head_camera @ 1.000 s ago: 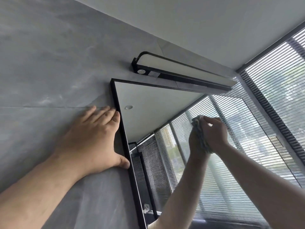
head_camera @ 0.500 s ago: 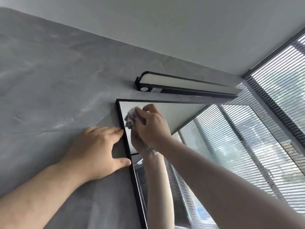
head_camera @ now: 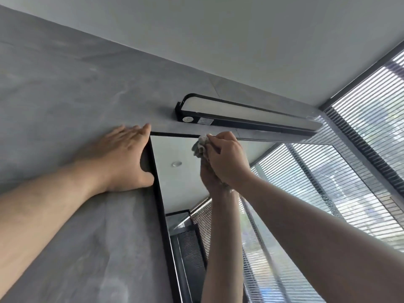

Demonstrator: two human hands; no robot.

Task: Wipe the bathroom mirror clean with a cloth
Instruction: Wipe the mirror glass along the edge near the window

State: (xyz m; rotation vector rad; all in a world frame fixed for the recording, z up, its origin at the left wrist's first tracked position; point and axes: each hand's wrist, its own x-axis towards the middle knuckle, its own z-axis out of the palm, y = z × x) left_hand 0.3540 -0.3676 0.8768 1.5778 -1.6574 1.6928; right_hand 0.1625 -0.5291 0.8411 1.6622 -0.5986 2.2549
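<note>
Head view looks steeply up along a grey wall (head_camera: pixel 65 88), with both bare forearms reaching in from the lower edge. Nearest, the left forearm crosses from the lower left and the right forearm from the lower right. The left hand (head_camera: pixel 124 158) lies flat on the wall just beside the black frame (head_camera: pixel 161 206) of the mirror (head_camera: pixel 175 149), its fingers (head_camera: pixel 131 133) spread and released, holding nothing; the fingertips reach up to the frame's top left corner, and the thumb touches the frame's outer edge lower down. The right hand (head_camera: pixel 227 160) is up against the glass near the top edge of the mirror, a little right of that corner. Its fingers are clenched around a bunched grey cloth (head_camera: pixel 200 146), which sticks out to the left of the knuckles and is pressed to the glass just under the top frame bar. The hand's own reflection meets it from below, and a reflected forearm runs down the glass. Further in, the mirror reflects a pale ceiling with a small round downlight, and slatted blinds. Above the mirror, a long black wall lamp (head_camera: pixel 249 114) with a pale diffuser is fixed to the wall, apart from the frame. Beyond it at the right, a window with blinds (head_camera: pixel 371 119) meets the white ceiling (head_camera: pixel 240 40).
</note>
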